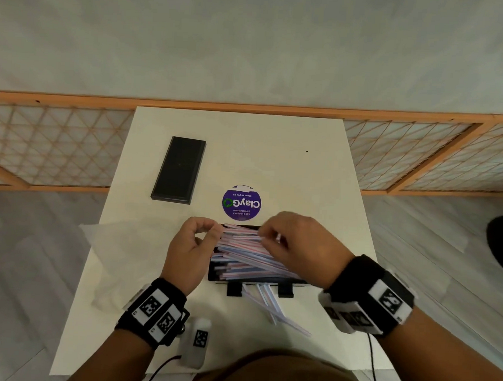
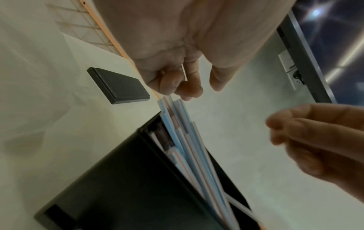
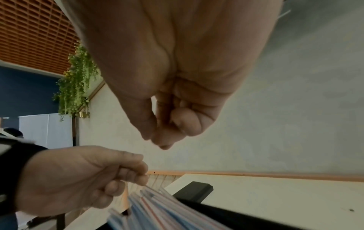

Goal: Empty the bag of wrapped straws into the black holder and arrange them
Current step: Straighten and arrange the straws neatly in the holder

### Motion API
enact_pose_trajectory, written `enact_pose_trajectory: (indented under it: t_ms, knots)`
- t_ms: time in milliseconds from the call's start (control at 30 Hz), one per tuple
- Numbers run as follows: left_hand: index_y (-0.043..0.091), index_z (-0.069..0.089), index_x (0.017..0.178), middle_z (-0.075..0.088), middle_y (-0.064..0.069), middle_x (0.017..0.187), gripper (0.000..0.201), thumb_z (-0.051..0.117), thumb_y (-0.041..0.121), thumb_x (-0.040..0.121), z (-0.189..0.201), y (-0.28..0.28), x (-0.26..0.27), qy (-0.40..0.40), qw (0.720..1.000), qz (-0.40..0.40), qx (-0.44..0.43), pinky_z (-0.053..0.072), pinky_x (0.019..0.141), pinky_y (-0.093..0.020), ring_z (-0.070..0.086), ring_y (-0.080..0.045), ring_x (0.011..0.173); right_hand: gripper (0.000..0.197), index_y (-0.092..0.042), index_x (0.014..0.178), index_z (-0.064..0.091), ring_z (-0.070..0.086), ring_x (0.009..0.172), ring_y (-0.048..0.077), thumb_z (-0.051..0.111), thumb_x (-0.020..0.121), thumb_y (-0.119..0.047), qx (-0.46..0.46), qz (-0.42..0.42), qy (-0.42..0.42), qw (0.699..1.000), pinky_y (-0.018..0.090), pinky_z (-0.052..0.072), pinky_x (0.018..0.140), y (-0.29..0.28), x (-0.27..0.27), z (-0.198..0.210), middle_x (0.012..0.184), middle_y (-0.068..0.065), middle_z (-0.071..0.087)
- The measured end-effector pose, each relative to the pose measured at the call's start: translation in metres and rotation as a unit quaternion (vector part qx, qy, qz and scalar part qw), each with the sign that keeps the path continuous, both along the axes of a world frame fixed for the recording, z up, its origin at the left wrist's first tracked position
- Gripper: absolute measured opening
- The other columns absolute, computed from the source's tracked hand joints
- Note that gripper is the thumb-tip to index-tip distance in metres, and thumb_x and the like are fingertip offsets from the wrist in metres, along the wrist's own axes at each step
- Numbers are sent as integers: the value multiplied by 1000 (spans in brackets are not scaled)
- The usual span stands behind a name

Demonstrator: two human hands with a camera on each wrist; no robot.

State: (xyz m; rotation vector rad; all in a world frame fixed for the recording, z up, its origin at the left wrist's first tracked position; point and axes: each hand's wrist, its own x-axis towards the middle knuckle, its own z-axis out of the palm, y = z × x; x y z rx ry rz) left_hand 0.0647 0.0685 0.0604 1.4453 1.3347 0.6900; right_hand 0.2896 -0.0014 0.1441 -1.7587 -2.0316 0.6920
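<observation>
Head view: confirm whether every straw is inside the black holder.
No. Several wrapped straws lie on the white table in front of the black holder, outside it.

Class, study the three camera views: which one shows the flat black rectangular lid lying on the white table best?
The head view: the flat black rectangular lid lies whole and unobstructed on the white table. The left wrist view shows it whole too, but skewed. The right wrist view catches only one end.

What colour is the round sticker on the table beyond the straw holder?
Purple, with white lettering and a green mark; the round sticker shows best in the head view.
</observation>
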Motion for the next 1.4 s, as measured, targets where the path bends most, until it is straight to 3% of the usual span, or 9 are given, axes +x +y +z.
enact_pose_trajectory:
  t_ms: [100,200,333,533,733,1033,1133,1200,1400]
  knots:
    - [35,61,105,65,19,104,17,70,44,94,0,-1,0,67,997,-30,32,46,65,-13,57,-8,72,16,-25,90,66,57,77,8,57,97,-35,-73,29,-11,997,24,48,72,-34,6,-6,85,-10,65]
    - [36,60,107,60,19,108,22,73,45,91,-1,-4,0,93,993,-46,64,44,65,-13,55,-8,70,34,-27,107,67,62,87,11,48,99,-53,-206,44,-81,974,32,53,82,-66,4,-39,99,-8,68]
    - [34,60,108,60,18,108,24,72,46,92,-1,-8,1,102,991,-43,78,43,65,-14,55,-9,71,56,-13,123,59,63,108,28,39,99,-60,-348,-20,-207,914,37,50,89,-94,-5,-91,118,8,65]
    - [34,62,105,63,16,109,22,76,41,90,-7,-18,-10,99,990,-51,84,45,64,-11,52,-10,69,65,-15,119,57,65,104,28,35,95,-72,-352,-97,-205,908,34,44,72,-112,-24,-143,118,8,65]
    - [37,62,103,62,14,108,19,74,44,90,-3,-25,-21,118,989,-51,72,42,63,-9,52,-14,69,59,-17,118,57,68,101,26,39,95,-68,-304,-131,-210,920,34,46,72,-108,-44,-172,111,4,71]
    - [38,60,105,57,17,109,25,76,46,87,6,-30,-23,139,984,-70,87,43,66,-17,51,-9,69,28,-14,115,57,72,92,28,37,103,-29,-299,-156,-218,916,33,43,64,-97,-45,-194,102,7,74]
    - [32,64,112,52,13,114,34,82,37,83,5,-31,-21,220,934,-208,189,46,79,-18,52,-3,88,27,-14,117,55,71,95,28,36,104,-28,-319,-126,-215,914,35,50,70,-111,-37,-197,108,7,72]
    - [25,70,109,54,6,112,31,83,32,82,-5,-32,-17,257,891,-282,245,51,84,-32,55,-16,95,28,-15,118,54,70,99,30,35,104,-28,-331,-111,-207,914,37,52,77,-123,-28,-194,111,7,71]
    - [26,74,97,54,8,100,8,76,30,90,-25,-32,-7,265,876,-299,270,37,72,-32,59,-20,88,26,-18,119,59,70,91,25,40,103,-27,-381,-55,-237,892,33,50,72,-157,9,-164,107,3,71]
